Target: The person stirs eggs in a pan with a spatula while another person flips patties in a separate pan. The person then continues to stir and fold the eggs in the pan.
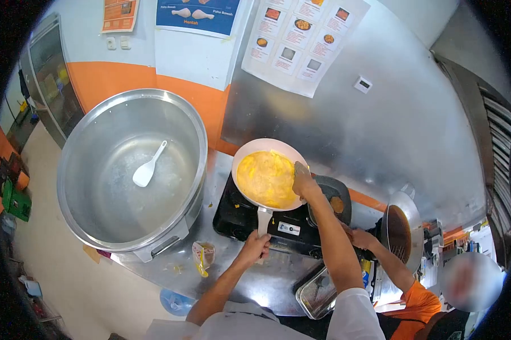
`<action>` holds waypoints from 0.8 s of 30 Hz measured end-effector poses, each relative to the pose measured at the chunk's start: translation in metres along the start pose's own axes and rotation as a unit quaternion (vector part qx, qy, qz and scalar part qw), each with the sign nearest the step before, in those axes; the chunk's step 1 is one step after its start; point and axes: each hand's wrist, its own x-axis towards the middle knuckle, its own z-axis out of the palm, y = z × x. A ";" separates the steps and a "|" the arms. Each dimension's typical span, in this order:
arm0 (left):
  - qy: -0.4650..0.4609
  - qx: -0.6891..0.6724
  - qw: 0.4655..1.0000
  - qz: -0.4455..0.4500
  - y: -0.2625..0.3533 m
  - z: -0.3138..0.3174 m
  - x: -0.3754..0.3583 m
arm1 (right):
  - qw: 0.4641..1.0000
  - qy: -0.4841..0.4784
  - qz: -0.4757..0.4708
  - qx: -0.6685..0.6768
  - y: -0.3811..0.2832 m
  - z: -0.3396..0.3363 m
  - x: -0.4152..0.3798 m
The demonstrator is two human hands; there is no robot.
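A light-coloured frying pan point(241, 152) with yellow, egg-like food point(269, 177) in it sits on a black stove point(230, 212). Below the pan, my left hand point(253, 248) is wrapped round its handle point(264, 220). My right hand point(304, 182) is closed on a flat grey-brown utensil point(298, 168) at the pan's right edge; its lower end is hard to make out. Right beside my right forearm, a dark square pan point(341, 190) holds a small brown piece of food point(337, 204).
A huge metal pot point(74, 187) with a white rice paddle point(146, 172) inside stands left. An opened plastic packet point(203, 256) and a metal tray point(317, 292) lie near the front. At right, a co-worker in orange reaches toward the dark pan, beside a wok point(417, 226).
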 end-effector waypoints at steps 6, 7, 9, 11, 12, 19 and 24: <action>-0.007 0.004 1.000 -0.004 0.004 0.002 -0.002 | 0.884 -0.403 0.228 0.062 -0.052 -0.114 0.053; -0.013 0.013 1.000 0.003 0.002 0.000 0.000 | 0.885 -0.404 0.225 0.060 -0.058 -0.132 0.059; -0.016 0.016 1.000 0.009 0.003 0.000 0.000 | 0.880 -0.422 0.202 0.073 -0.066 -0.151 0.067; -0.021 0.030 0.999 -0.007 0.009 0.002 -0.004 | 0.915 -0.391 0.101 0.020 -0.015 -0.087 0.055; -0.020 0.027 0.999 -0.005 0.008 0.001 -0.002 | 0.936 -0.350 0.002 -0.030 0.004 -0.064 0.051; 0.001 0.033 0.999 -0.022 0.005 0.000 0.001 | 0.939 -0.341 0.022 -0.034 -0.026 -0.118 0.096; 0.008 0.045 0.998 -0.037 0.006 0.000 0.001 | 0.937 -0.339 -0.085 -0.028 -0.041 -0.120 0.128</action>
